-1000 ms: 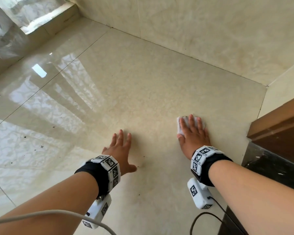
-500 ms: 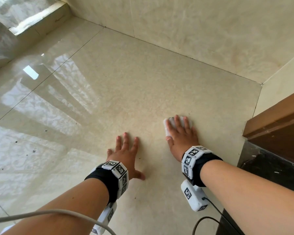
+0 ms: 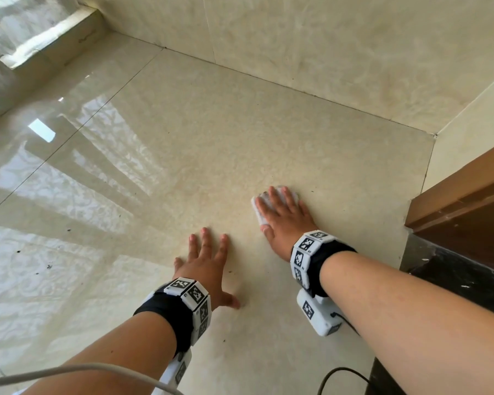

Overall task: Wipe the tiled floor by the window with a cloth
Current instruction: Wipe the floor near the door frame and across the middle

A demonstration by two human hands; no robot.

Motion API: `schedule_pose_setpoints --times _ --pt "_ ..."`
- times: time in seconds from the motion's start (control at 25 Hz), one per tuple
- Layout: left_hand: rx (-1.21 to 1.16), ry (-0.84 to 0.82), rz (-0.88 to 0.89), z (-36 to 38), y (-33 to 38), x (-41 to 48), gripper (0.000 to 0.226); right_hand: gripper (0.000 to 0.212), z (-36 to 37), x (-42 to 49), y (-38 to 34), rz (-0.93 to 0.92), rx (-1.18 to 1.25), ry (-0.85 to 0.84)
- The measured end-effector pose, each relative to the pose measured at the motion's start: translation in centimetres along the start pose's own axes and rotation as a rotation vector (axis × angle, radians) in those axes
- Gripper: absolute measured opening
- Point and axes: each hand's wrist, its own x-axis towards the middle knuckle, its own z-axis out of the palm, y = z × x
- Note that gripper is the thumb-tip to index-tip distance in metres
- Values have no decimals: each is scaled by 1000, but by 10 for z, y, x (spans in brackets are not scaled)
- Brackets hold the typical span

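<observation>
Right hand (image 3: 285,223) slid cloth (image 3: 260,218) leftward, fingers flat.

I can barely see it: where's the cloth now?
Head view, right of centre: the cloth lies on the tiled floor under the flat fingers of the right hand, left of the wooden unit.

the left hand (image 3: 208,263) lies flat on the tiled floor (image 3: 240,143), near the person, with its fingers pointing toward the wall (image 3: 325,52) that runs across the far side. the right hand (image 3: 285,220) lies just to its right and a little further forward, flat on top of the cloth (image 3: 260,206), which shows under and between its fingers. the window ledge (image 3: 49,32) sits in the far left corner. a cabinet (image 3: 468,201) stands at the right edge, beside the right forearm. a cable (image 3: 69,372) crosses the near left corner
</observation>
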Motion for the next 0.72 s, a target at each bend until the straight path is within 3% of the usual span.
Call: schedule_pose_setpoints --times 0.48,0.72 --pt "16 -7 -28 7 -10 -9 142 61 8 -27 85 668 180 206" --pt "-13 -19 -32 12 -9 -8 143 61 4 -33 88 745 214 199"
